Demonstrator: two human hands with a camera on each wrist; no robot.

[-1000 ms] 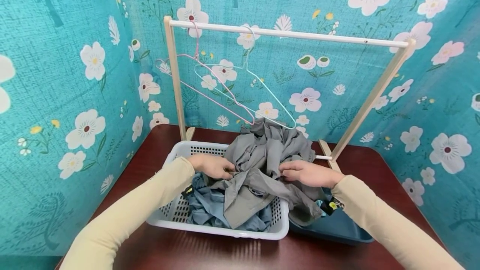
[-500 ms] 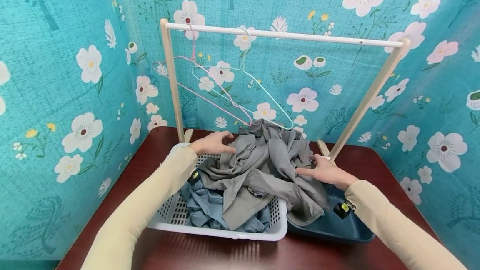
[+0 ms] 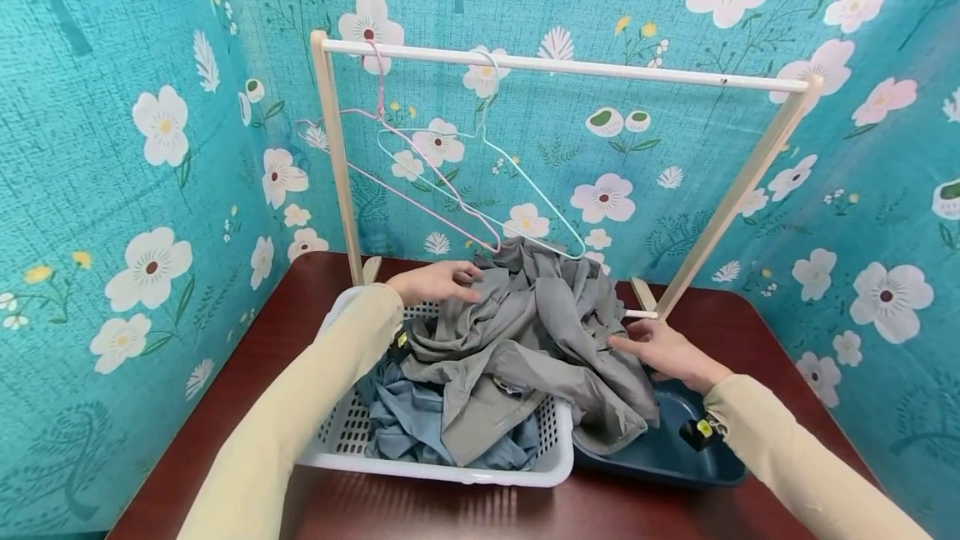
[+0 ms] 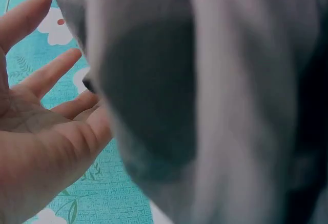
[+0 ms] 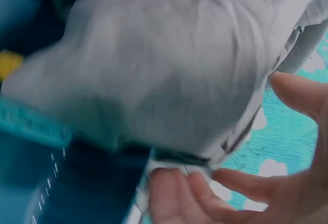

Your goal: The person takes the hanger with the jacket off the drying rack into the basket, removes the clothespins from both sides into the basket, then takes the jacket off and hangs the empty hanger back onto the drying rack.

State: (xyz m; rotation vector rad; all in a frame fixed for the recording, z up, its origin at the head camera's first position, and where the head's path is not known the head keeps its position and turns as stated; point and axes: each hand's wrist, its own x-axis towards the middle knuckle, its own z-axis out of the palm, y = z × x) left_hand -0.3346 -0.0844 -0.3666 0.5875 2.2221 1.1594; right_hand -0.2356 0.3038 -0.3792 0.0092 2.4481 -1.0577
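A crumpled grey garment [image 3: 517, 323] lies heaped over the white laundry basket [image 3: 442, 473] and the dark blue tub [image 3: 682, 469]. At its left side my left hand [image 3: 435, 283] hovers with fingers spread; in the left wrist view its palm [image 4: 46, 137] faces the cloth with nothing gripped. My right hand [image 3: 671, 352] is at the garment's right side, fingers extended. In the right wrist view, the right hand's thumb and fingertips [image 5: 294, 93] stand apart at the cloth's edge. Beneath the grey heap, a blue-grey garment [image 3: 412, 419] sits in the basket.
Behind the heap stands a wooden rack with a white rail [image 3: 600, 67]. A pink hanger [image 3: 442, 177] and a mint hanger [image 3: 536, 190] hang from it, their lower corners near the heap's top. Floral teal fabric [image 3: 150, 173] encloses the dark red table [image 3: 255, 357].
Both hands have come off the middle of the grey garment and moved apart, the left toward the back left, the right to the right. The garment's right side has spread slightly over the tub.
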